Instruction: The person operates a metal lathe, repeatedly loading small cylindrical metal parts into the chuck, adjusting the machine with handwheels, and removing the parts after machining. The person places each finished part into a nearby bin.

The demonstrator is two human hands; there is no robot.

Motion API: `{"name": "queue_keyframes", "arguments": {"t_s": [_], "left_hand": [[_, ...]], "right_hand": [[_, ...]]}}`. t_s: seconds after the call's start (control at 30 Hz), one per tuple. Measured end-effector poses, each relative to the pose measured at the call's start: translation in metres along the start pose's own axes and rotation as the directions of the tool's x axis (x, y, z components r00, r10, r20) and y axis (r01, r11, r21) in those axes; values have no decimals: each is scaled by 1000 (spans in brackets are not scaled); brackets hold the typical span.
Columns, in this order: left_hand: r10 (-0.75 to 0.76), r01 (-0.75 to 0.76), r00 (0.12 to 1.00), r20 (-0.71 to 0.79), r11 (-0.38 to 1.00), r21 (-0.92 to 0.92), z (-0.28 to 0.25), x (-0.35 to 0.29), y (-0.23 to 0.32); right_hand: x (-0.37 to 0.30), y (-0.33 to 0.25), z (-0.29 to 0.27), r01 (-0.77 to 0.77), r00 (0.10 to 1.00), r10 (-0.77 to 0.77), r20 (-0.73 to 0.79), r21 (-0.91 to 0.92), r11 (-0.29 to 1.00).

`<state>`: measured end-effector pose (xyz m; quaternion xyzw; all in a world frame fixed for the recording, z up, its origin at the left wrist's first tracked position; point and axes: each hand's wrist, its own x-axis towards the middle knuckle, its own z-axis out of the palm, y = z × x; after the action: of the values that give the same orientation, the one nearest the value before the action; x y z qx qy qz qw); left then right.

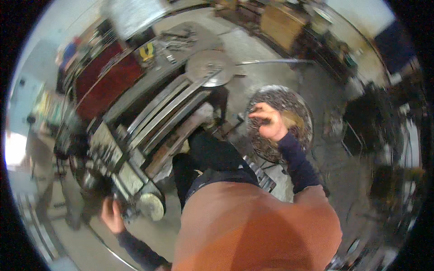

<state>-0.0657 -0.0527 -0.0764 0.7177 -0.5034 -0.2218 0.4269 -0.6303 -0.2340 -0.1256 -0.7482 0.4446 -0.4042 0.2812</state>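
Note:
My left hand [112, 217] is at the lower left, beside the end of a lathe-like machine [131, 178] with a round pale wheel [151, 206]. Its fingers look apart and smeared by motion, with nothing visible in them. My right hand [272, 124] hovers over a round tub [308, 124] full of small dark metal pieces or shavings. The fingers curve, with a gap between them and the thumb; I make out nothing held there. Long metal rails [160, 115] of the machine run from the lower left toward a flat round metal disc [211, 67].
A long thin bar [275, 61] sticks out to the right of the disc. Loose tools [178, 40] and a yellow item [146, 52] lie on the bench behind the rails, near a dark red panel [106, 79]. A cardboard box [283, 27] stands at the back.

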Motion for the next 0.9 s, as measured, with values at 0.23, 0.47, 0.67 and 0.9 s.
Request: {"name": "queue_keyframes", "arguments": {"t_s": [0.23,0.47,0.67,0.9], "left_hand": [[102,-84,988,117,985,-150,69,15,98],[41,146,959,280,777,-612,111,17,105],[-17,323,928,372,534,-781,124,14,89],[-27,399,909,415,341,-851,129,7,86]], "right_hand": [[92,-120,146,261,830,-494,258,604,753],[110,-169,187,283,670,-644,368,675,681],[108,-179,200,192,670,-600,436,679,708],[104,-178,207,45,668,-587,458,762,646]]}}
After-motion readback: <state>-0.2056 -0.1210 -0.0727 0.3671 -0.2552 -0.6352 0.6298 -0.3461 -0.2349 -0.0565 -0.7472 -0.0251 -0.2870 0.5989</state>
